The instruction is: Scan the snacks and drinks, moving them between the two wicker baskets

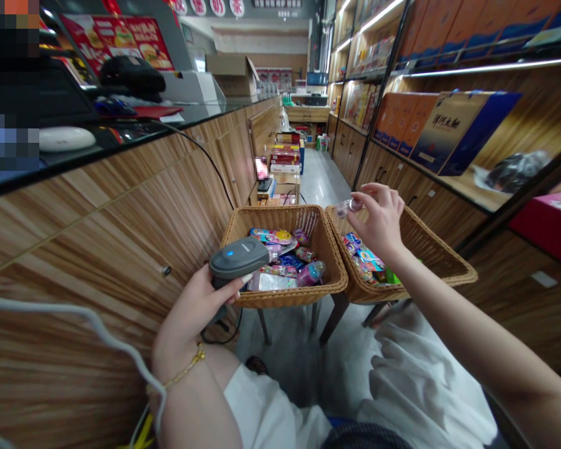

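1. Left hand (199, 305): closed firmly around a grey handheld barcode scanner (239, 260), whose head points up and away from the person.
2. Right hand (374, 223): narrow pinch on a small clear packet (350, 206), held in the air above the right wicker basket (430, 249). Contents of the packet cannot be made out.
3. The left wicker basket (280, 217) stands just ahead of the left hand, touching the right basket. Both hold bright mixed packets; a pink bottle-shaped sweet (311, 273) lies nearest the scanner.
4. Risk: the pinch is small and the packet looks slick. A slip could drop it among similar goods or onto the floor (299, 368) below the baskets.
5. Risk: a black cable (219, 335) hangs below the left hand. If snagged, it could drag on the scanner and loosen the grip.
6. Risk: the baskets stand on thin legs (334, 318). A knock from either forearm could shift or tip them.
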{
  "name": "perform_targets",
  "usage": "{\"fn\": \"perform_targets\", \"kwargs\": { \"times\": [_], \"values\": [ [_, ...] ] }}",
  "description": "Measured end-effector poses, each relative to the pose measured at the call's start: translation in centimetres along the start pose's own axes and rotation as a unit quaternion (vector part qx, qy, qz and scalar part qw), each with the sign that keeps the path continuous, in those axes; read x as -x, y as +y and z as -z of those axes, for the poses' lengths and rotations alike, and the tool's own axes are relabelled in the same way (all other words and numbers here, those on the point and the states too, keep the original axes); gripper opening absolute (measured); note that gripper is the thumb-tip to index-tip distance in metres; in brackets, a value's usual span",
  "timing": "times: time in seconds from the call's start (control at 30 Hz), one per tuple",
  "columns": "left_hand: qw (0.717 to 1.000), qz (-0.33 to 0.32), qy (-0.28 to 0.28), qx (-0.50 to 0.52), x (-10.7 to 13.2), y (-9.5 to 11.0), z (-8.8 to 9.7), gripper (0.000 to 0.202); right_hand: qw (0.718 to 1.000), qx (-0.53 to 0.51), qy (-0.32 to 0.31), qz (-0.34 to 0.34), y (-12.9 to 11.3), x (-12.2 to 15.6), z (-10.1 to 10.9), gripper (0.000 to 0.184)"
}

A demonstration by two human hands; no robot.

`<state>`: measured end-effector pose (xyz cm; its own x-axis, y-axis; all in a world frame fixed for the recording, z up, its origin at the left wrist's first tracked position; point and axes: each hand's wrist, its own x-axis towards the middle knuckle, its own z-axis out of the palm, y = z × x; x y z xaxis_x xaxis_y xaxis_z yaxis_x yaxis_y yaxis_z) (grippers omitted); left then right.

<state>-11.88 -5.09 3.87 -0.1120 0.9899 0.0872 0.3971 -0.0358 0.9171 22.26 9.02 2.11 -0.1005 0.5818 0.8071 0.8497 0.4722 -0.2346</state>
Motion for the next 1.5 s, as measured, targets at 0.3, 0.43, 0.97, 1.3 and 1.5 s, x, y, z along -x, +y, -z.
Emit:
{"fn": "perform_targets", "kwargs": {
  "times": [0.3, 0.43, 0.97, 1.3, 1.5],
  "values": [
    [1.000, -0.001, -0.023, 0.012, 0.1, -0.3, -0.2, 0.030, 0.959, -0.029, -0.245, 0.137, -1.8, 1.1, 0.3, 0.025],
    [1.000, -0.001, -0.020, 0.023, 0.2, -0.6, -0.1, 0.032, 0.894, -0.039, -0.393, 0.210, -3.0, 1.5, -0.8, 0.038],
    [1.000, -0.015, -0.013, 0.010, 0.3, -0.7, 0.1, 0.028, 0.891, -0.080, -0.417, 0.161, -2.8, 1.6, -3.1, 0.022],
    [0.999, -0.015, -0.019, 0.023, 0.1, -0.6, -0.1, 0.028, 0.888, -0.327, -0.323, -0.021, -3.9, 2.5, -3.8, 0.049],
    [0.999, -0.015, -0.014, 0.028, 0.1, -0.6, -0.2, 0.028, 0.785, -0.484, -0.308, -0.235, -5.9, 2.8, -3.2, 0.063]
  ]
}}
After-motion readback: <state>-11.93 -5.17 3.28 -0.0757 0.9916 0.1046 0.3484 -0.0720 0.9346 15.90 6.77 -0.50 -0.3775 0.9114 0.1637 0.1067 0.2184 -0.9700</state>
